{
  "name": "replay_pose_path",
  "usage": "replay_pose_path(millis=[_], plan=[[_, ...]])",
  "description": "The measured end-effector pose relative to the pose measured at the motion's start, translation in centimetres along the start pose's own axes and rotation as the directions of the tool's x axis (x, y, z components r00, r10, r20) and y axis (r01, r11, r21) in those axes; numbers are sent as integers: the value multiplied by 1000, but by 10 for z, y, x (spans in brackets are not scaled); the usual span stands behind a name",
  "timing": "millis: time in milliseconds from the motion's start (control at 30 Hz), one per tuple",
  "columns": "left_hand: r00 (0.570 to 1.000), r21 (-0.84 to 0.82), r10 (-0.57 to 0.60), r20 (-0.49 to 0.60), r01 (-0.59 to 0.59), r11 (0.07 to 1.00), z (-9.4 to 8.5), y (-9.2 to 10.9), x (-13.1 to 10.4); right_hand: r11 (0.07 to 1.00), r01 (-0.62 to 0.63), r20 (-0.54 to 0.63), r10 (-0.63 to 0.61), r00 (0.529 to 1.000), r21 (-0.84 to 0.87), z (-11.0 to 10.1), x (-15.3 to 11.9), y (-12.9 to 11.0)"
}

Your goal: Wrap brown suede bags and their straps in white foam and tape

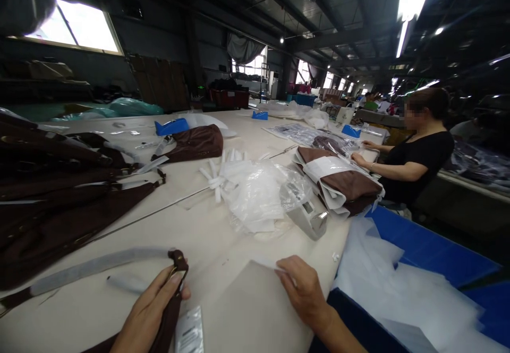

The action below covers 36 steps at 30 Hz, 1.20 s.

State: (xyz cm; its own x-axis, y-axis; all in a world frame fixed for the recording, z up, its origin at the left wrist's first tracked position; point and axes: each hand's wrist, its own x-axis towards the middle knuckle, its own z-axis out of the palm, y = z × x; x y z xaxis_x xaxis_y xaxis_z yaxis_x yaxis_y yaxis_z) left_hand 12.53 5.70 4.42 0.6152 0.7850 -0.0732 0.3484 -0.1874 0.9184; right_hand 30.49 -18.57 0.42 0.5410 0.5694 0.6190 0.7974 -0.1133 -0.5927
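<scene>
My left hand is closed on a dark brown handbag near the brass ring where its strap joins. The strap, wrapped in whitish film, arcs leftward over the table. Beside the bag lies a clear-bagged label with a barcode. Between finger and thumb, my right hand pinches the upper corner of a thin translucent white sheet, which hangs toward the bag. Most of the handbag is cut off by the bottom of the view.
Several brown bags are heaped at left, and another lies behind. Clear plastic and white strips sit mid-table near a tape dispenser. Blue boxes with white sheets stand at right. A co-worker handles items beyond a folded brown bag.
</scene>
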Motion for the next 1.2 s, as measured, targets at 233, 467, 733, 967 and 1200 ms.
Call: replay_pose_path(millis=[233,467,733,967,1200], plan=[[997,-150,-43,61,52,987,-4,0,1,990,120,276,-134,952,69,25,-6,0],[994,-315,43,96,-10,949,-4,6,-10,707,-567,156,560,814,422,27,47,-17],[986,-322,101,130,-55,945,-6,2,-18,309,-731,530,527,664,609,111,88,-52],[977,-304,168,132,-121,945,-4,-12,-8,28,-819,760,356,543,573,143,80,-84],[984,-83,137,111,-128,988,0,-5,-11,-189,-749,757,347,554,635,145,78,-94]])
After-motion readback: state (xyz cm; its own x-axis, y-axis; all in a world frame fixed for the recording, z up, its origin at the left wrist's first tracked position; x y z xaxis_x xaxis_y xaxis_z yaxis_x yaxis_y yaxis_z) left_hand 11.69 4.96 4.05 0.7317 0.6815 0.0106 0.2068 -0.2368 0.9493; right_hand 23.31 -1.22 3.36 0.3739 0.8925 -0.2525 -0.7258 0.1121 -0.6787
